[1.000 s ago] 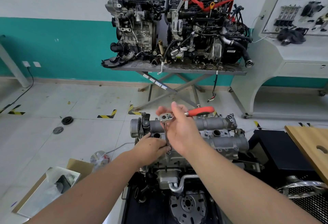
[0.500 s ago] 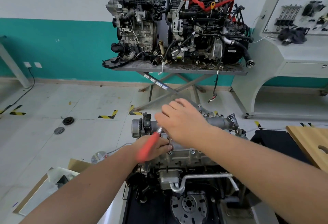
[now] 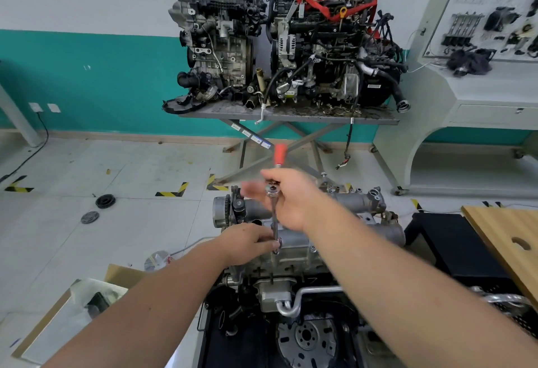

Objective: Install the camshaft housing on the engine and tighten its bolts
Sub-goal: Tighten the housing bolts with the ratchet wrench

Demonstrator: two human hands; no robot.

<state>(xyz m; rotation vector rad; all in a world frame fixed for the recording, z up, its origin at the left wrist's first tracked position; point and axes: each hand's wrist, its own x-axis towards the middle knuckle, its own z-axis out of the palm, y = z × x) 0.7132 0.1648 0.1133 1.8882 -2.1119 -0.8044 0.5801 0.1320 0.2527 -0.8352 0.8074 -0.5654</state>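
1. The left hand [image 3: 247, 241] pinches the foot of the extension bar [image 3: 274, 223] where its socket meets a bolt on the camshaft housing [image 3: 294, 239], which sits on top of the engine [image 3: 273, 289]; if that pinch slackens, I reckon the socket tips off the bolt head and rounds it
2. The right hand [image 3: 294, 201] grips the ratchet [image 3: 273, 190] at its head, red handle [image 3: 280, 154] pointing away; blurred fingers hint at fast spinning, and a cocked bar could cross-thread the bolt
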